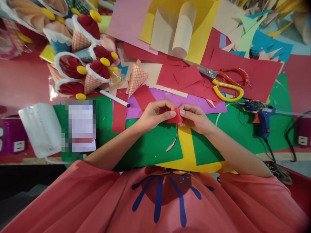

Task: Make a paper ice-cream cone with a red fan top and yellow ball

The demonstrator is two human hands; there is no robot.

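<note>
While the left hand (156, 114) and right hand (195, 118) pinch a small red piece (174, 119) over the green sheet (148, 144), each grip closed on it, white-rimmed checked cones (93, 83) at far left contain pleated, dark red filling (98, 70).

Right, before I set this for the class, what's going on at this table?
A person is pinching a small red piece between the fingers of the left hand and right hand, above a green sheet. The scissors lie beyond on red paper, and a blue glue gun lies to the right. Decorated cones are grouped at the far left.
</note>
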